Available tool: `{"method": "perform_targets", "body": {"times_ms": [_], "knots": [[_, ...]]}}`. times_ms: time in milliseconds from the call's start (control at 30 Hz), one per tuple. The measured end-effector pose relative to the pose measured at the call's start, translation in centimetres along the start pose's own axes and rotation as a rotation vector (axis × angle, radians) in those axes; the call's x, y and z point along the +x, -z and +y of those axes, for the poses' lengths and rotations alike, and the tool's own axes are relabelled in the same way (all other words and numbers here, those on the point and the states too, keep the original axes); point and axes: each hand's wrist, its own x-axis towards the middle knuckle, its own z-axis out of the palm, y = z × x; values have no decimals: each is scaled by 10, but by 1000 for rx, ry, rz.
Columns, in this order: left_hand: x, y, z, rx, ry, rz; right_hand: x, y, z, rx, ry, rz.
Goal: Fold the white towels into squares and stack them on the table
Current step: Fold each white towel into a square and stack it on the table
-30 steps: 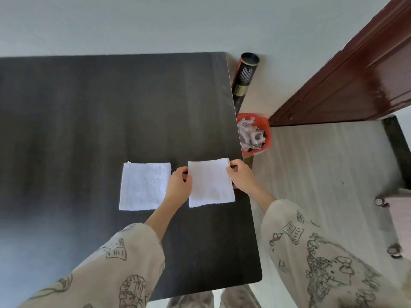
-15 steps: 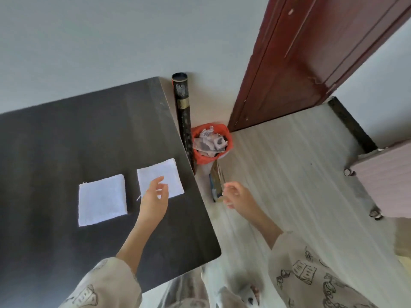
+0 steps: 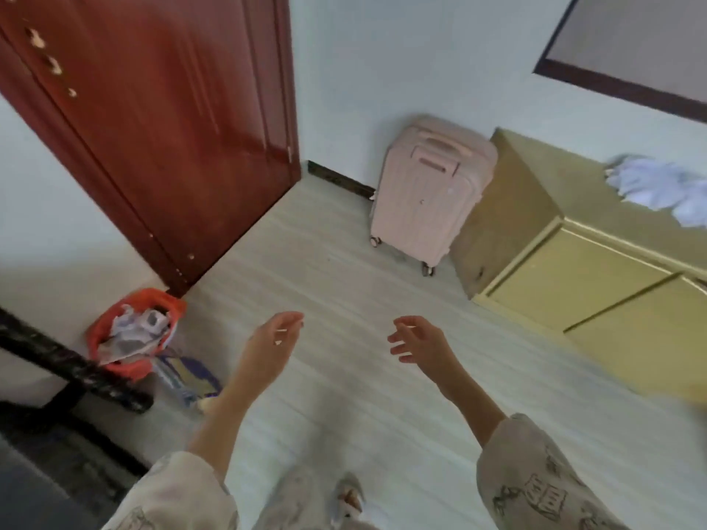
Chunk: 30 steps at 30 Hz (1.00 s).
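Observation:
A crumpled heap of white towels (image 3: 662, 191) lies on top of the yellow cabinet (image 3: 574, 277) at the far right. My left hand (image 3: 269, 348) and my right hand (image 3: 419, 344) hover empty over the pale floor in the middle of the view, fingers loose and slightly spread. Both are well short of the heap. Only a corner of the dark table (image 3: 26, 487) shows at the lower left; the folded towels on it are out of view.
A pink suitcase (image 3: 424, 200) stands against the wall beside the cabinet. A red-brown door (image 3: 160, 120) fills the upper left. An orange bin (image 3: 134, 334) full of waste and a black tube (image 3: 72, 369) sit by the table. Pale floor stretches between me and the cabinet.
Both hands let go of the folded towel on the table. The view swung right, away from the table, toward the cabinet with the towel heap; both hands now hang in the air.

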Motion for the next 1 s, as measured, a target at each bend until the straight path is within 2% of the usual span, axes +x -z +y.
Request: {"method": "perform_targets", "body": {"times_ms": [167, 333, 767, 1000], "knots": [[57, -103, 72, 94, -152, -252, 9, 117, 23, 121, -35, 246], [116, -200, 136, 101, -238, -393, 45, 214, 31, 202, -54, 389], [321, -443, 330, 240, -439, -575, 214, 465, -15, 293, -36, 585], [376, -558, 377, 356, -390, -770, 283, 581, 14, 359, -158, 640]]}}
